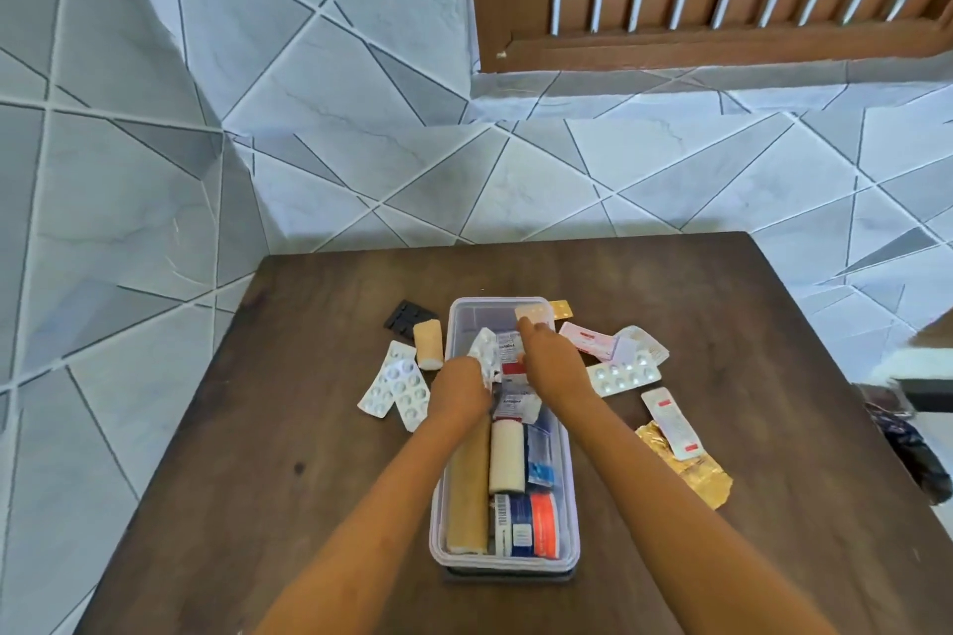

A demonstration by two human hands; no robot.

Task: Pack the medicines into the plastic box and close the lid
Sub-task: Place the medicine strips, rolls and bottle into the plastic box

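**Both hands worked inside the open medicine box**

The clear plastic box (566,469) stood lengthwise on the dark wooden counter (319,454), nearer its front edge than its back, with no lid on it. A dark flat piece showed under the box's near end; I could not tell whether that was the lid.

The left hand (460,389) was over the left wall of the box, its grip closed on a crumpled silver blister strip (483,351) held above the contents. The right hand (554,361) reached deeper toward the far end, its grip pinched on a small pale pink blister strip (533,311) near the box's far right corner.

Already in the box lay a long tan bandage roll (468,490) along the left wall, a white bandage roll (507,456) beside it, blue sachets (539,464) against the right wall, and at the near end a white and blue carton (513,526) next to an orange round tin (545,526). White medicine cartons (515,405) lay beneath the hands.

Outside, left of the box, lay two white blister strips (397,384), a short tan bandage roll (428,343) and a black blister strip (405,316). To the right lay a yellow strip (562,308) touching the far corner, a pink carton (590,343), a silver blister strip (624,374), a white and red strip (673,423) and a gold foil strip (686,469) toward the counter's right edge.
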